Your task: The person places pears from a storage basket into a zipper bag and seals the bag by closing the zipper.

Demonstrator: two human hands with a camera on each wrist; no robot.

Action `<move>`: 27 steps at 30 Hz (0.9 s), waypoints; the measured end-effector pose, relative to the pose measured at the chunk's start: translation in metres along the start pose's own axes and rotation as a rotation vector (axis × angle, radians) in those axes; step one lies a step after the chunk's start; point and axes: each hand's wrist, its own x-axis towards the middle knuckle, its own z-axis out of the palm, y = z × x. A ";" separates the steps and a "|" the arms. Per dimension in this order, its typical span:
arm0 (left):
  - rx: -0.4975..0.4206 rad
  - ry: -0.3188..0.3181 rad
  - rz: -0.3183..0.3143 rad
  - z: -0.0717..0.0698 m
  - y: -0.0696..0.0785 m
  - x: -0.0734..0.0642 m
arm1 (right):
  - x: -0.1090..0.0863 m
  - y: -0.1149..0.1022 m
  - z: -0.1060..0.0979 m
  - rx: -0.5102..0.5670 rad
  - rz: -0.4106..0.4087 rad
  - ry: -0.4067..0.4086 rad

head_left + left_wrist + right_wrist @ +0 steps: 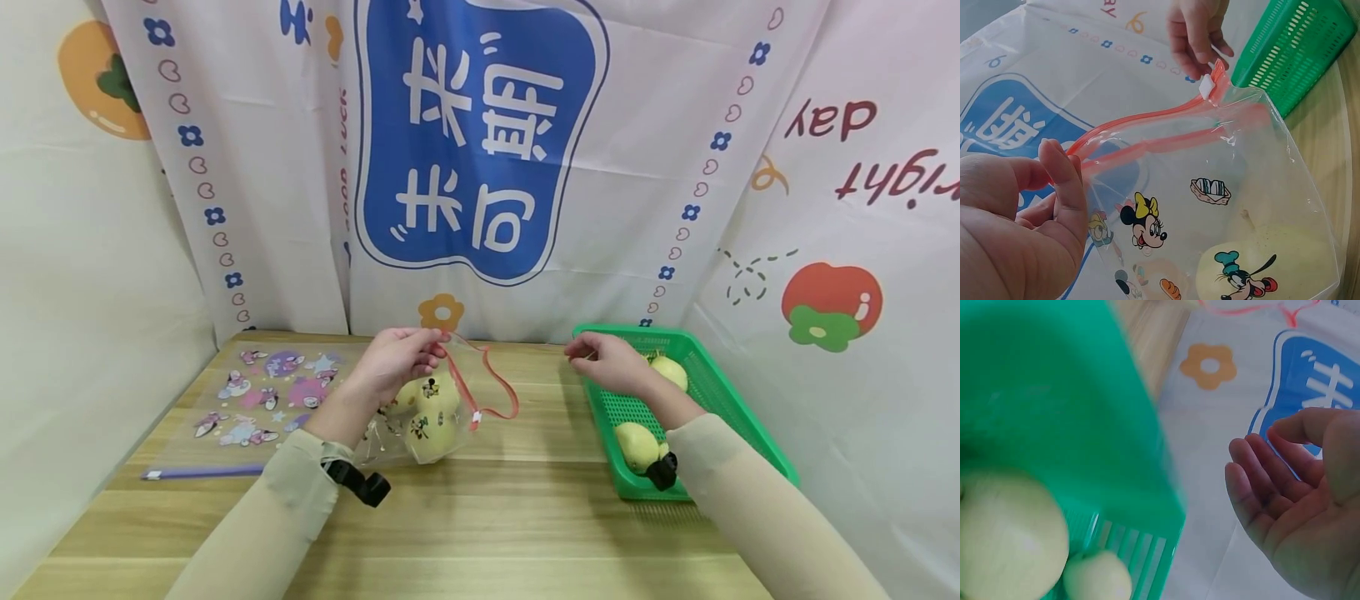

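My left hand [393,362] pinches the red zip edge of a clear zipper bag [1291,169] printed with cartoon figures. The bag's mouth gapes, and its white slider [1207,86] sits at the far end of the zip. Inside the bag lie pale yellow-green pears [435,433]. To the right, my right hand [611,364] is over the far left rim of a green plastic basket [738,417], its fingers loosely bent around nothing. In the basket lie several more pears [637,446], partly hidden by my right hand and forearm.
Flat on the left of the wooden table [480,533] lies another clear bag [281,392] with purple and pink prints and a purple zip. A printed white cloth [645,100] hangs behind the table, and cloth walls rise on both sides.
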 end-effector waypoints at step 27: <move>0.005 0.008 -0.007 -0.002 0.000 -0.002 | -0.024 0.050 -0.031 -0.208 0.262 -0.539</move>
